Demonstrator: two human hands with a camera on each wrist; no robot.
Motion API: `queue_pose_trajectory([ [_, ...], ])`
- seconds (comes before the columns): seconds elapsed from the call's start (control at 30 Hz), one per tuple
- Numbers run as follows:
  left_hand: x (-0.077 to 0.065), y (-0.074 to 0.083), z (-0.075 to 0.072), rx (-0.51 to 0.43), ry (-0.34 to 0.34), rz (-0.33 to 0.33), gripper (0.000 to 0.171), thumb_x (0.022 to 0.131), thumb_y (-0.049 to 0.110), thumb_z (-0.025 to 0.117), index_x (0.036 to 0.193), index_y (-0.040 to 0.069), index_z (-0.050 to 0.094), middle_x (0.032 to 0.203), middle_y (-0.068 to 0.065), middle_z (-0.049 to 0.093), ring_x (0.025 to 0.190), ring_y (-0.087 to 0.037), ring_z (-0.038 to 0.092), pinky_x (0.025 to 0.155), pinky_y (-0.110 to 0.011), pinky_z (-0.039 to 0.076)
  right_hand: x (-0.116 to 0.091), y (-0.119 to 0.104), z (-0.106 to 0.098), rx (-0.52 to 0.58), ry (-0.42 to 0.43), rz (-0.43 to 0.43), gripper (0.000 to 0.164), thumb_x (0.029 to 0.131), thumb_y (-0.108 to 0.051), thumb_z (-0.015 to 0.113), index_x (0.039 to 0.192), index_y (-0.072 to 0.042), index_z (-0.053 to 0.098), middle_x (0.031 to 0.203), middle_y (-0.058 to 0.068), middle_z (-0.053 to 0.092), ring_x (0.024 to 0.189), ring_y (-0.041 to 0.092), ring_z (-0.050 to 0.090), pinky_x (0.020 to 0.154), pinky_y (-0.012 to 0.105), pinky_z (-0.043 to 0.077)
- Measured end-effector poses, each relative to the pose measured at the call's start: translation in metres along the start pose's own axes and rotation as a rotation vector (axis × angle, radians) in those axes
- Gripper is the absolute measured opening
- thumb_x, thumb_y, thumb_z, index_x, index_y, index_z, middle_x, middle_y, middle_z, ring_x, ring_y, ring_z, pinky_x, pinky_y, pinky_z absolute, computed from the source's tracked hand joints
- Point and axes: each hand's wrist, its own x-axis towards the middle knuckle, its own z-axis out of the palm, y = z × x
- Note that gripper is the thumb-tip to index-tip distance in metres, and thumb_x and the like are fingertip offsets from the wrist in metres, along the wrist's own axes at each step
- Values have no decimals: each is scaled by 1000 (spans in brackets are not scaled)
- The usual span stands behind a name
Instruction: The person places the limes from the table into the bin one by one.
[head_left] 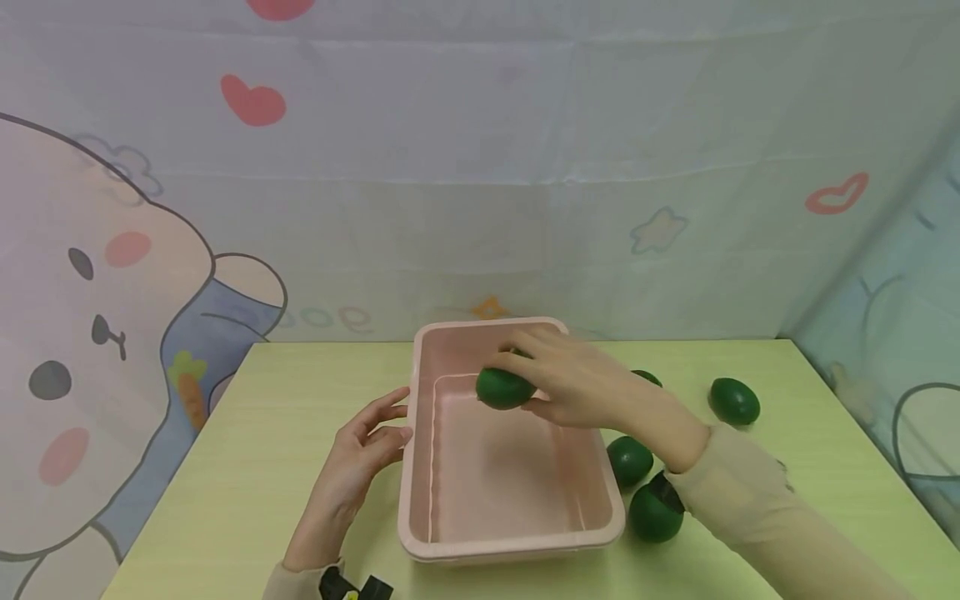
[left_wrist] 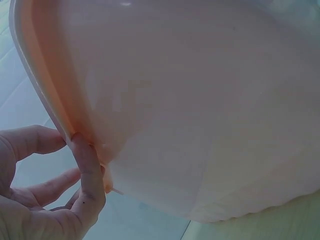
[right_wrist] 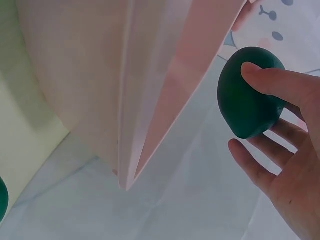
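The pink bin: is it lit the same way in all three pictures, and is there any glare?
Not quite: in the head view, the pink bin is clearly lit, softly shadowed inside; in the left wrist view, it looks hazier and greyer, with one small glint near the top; in the right wrist view, it is dimmer, a shadow darkening the table beside it.

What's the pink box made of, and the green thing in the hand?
The pink box looks like smooth, faintly shiny plastic, with a moulded rim. The green thing in the right hand has smooth, even skin; maybe plastic, maybe real fruit.
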Motion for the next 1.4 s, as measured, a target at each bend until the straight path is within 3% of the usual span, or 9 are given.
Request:
queue_pose_trajectory([
  [0.6, 0, 3, 3, -11, 15, -39, 56, 89, 4, 63, 142, 11, 46, 121, -8, 51, 88, -8, 64, 81, -28, 55, 21, -5, 19, 34, -104, 20, 47, 84, -21, 74, 127, -19, 56, 120, 1, 56, 110, 20, 55, 94, 37, 50],
  [1.4, 0, 2, 3, -5, 20, -27, 58, 88, 3, 65, 142, 10, 45, 119, -7, 52, 88, -6, 64, 81, -27, 55, 26, -3, 31, 15, -191, 59, 53, 80, -23, 78, 128, -20, 57, 121, 0, 57, 108, 19, 56, 89, 37, 52],
])
